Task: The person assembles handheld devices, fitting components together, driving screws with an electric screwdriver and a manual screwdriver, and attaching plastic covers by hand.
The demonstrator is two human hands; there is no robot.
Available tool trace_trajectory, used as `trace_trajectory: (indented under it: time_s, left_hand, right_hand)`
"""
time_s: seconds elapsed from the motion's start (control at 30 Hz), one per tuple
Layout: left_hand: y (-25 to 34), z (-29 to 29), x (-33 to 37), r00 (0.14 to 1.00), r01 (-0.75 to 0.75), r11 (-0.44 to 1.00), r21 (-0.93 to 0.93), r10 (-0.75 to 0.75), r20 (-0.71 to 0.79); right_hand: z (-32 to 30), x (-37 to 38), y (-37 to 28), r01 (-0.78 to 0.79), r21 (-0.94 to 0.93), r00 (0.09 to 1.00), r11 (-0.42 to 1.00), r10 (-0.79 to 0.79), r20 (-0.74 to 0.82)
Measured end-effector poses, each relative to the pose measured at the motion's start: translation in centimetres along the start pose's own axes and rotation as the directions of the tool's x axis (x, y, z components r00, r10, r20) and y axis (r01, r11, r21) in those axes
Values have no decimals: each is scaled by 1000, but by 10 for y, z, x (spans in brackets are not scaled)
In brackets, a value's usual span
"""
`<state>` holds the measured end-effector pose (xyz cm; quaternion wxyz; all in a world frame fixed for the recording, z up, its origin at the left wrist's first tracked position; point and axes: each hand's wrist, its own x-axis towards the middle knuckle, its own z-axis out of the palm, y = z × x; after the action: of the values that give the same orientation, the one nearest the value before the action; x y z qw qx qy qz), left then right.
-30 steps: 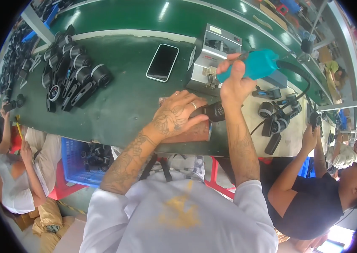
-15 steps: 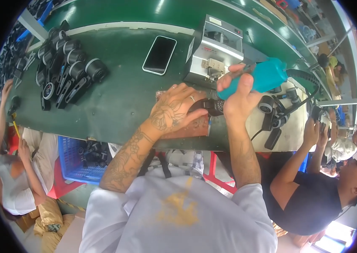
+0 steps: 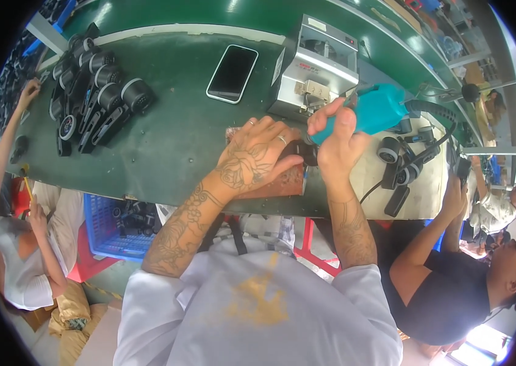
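My left hand (image 3: 257, 160) presses a black part (image 3: 304, 152) down on a brown block (image 3: 276, 182) at the near edge of the green table (image 3: 179, 134). My right hand (image 3: 334, 141) grips a teal electric screwdriver (image 3: 371, 113), tilted with its tip down at the black part. A black cable (image 3: 435, 116) runs off the tool's back end to the right. Most of the black part is hidden under my fingers.
A grey metal machine (image 3: 316, 70) stands just behind my hands, a black phone (image 3: 232, 73) to its left. Several black parts (image 3: 96, 104) lie at the far left, more (image 3: 401, 161) at the right. A blue crate (image 3: 118, 226) sits below the table. People work on both sides.
My left hand has stayed on the black part. My right hand has kept the teal screwdriver at the part, tilting it a little; the view has shifted slightly.
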<state>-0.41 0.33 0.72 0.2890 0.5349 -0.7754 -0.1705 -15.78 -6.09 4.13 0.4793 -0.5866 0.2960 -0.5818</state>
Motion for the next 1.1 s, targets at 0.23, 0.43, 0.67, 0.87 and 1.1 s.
trace_trajectory:
  time_s: [0.23, 0.43, 0.67, 0.87, 1.1]
  left_hand:
    - [0, -5, 2, 999, 11, 1000, -1, -11, 39]
    - [0, 2, -3, 982, -75, 997, 36, 80, -169]
    - [-2, 6, -1, 979, -109, 994, -20, 104, -176]
    - [-1, -5, -4, 999, -20, 998, -62, 17, -43]
    - [1, -4, 0, 996, -50, 997, -55, 46, -77]
  right_hand:
    - [3, 11, -13, -47, -121, 999, 992, 45, -25]
    - [11, 48, -7, 177, -38, 977, 984, -180, -118]
    - [3, 54, 12, 251, -73, 967, 965, -253, -18]
    - [10, 25, -22, 21, -122, 996, 992, -32, -89]
    - [-4, -16, -35, -15, -63, 998, 998, 12, -59]
